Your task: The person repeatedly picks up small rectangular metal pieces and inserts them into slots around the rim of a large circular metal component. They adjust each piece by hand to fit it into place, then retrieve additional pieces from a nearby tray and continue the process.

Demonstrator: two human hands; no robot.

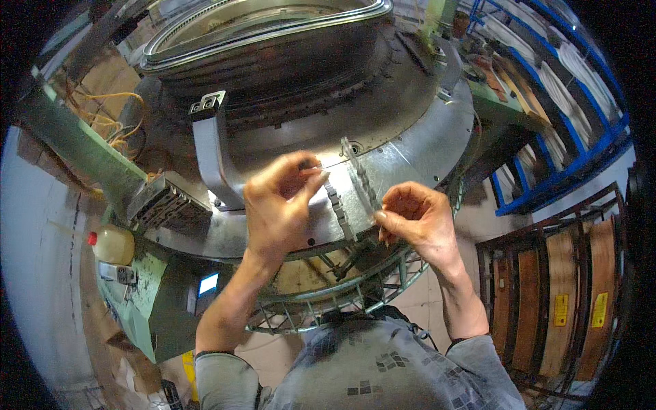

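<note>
My right hand (418, 217) is closed, its thumb and fingers pinching the lower end of a thin, pale strip with a notched edge (360, 179). That strip slants up and to the left over the steel ring (417, 147) of a large round machine. My left hand (280, 201) is closed too, thumb and forefinger pressed together near the strip's left side. Whatever its fingertips hold, if anything, is too small to name. Between the two hands, a row of small grey metal blocks (337, 209) runs across the ring toward its near edge.
A grey upright bracket (217, 157) stands on the ring left of my left hand. Beyond rises the machine's wide drum (273, 82). A slotted metal block (169, 205) and a red-capped jug (113, 244) sit at left. Blue racks (560, 164) and upright boards (560, 301) line the right.
</note>
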